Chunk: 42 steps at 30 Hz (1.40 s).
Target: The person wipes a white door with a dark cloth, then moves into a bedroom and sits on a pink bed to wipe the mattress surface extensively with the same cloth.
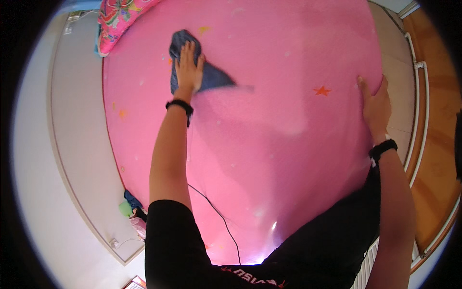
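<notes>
My left hand [188, 68] lies flat, palm down, on a crumpled dark blue cloth [213, 77], fingers stretched out. One corner of the cloth trails to the right and is blurred. Beneath it spreads a pink sheet [245, 123] with star prints, covering a bed. At the bed's right edge, my right hand [377, 104] curls around the sheet-covered rim, thumb on top and fingers over the side. Black bands circle both wrists.
A floral pink pillow [119, 21] lies at the far left corner. A thin black cable [220, 213] crosses the sheet near my body. White pipes [420, 108] run along the right. Small items, including a green object [125, 208], sit by the left edge.
</notes>
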Available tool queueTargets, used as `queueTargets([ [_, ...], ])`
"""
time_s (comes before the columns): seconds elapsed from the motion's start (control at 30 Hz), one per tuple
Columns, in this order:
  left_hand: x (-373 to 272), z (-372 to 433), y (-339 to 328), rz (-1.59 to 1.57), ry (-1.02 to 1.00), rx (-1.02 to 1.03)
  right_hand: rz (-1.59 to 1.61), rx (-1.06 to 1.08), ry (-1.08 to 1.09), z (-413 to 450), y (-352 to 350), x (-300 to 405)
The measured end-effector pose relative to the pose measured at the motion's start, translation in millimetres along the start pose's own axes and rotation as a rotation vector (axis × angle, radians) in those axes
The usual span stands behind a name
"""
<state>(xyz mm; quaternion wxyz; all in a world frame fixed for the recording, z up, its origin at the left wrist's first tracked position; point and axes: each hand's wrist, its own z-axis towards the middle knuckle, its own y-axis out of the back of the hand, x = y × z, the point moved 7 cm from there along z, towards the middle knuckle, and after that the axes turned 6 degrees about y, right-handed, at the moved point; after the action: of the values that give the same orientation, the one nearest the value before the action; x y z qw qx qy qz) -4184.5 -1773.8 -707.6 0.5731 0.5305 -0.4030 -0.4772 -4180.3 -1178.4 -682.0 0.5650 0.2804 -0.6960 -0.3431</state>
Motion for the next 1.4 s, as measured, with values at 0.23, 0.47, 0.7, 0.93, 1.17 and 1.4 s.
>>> queueTargets([
  [0.23,37,130,-51,0.142,0.26,0.077,0.015,0.003,-0.004,6,-7,-5],
  [0.47,28,157,-52,0.015,0.444,0.123,0.041,-0.056,0.01,2,-1,-10],
  [0.7,1,150,-56,-0.01,0.641,0.171,-0.018,-0.07,0.039,7,-1,-15],
  [0.93,-3,169,-63,0.021,0.643,0.151,-0.022,-0.049,0.057,9,-1,-4],
  [1.17,-148,160,-35,-0.089,0.299,0.076,-0.113,-0.102,0.053,9,5,1],
  [1.4,-207,132,-33,-0.075,0.051,0.031,-0.121,-0.142,0.096,14,3,-7],
])
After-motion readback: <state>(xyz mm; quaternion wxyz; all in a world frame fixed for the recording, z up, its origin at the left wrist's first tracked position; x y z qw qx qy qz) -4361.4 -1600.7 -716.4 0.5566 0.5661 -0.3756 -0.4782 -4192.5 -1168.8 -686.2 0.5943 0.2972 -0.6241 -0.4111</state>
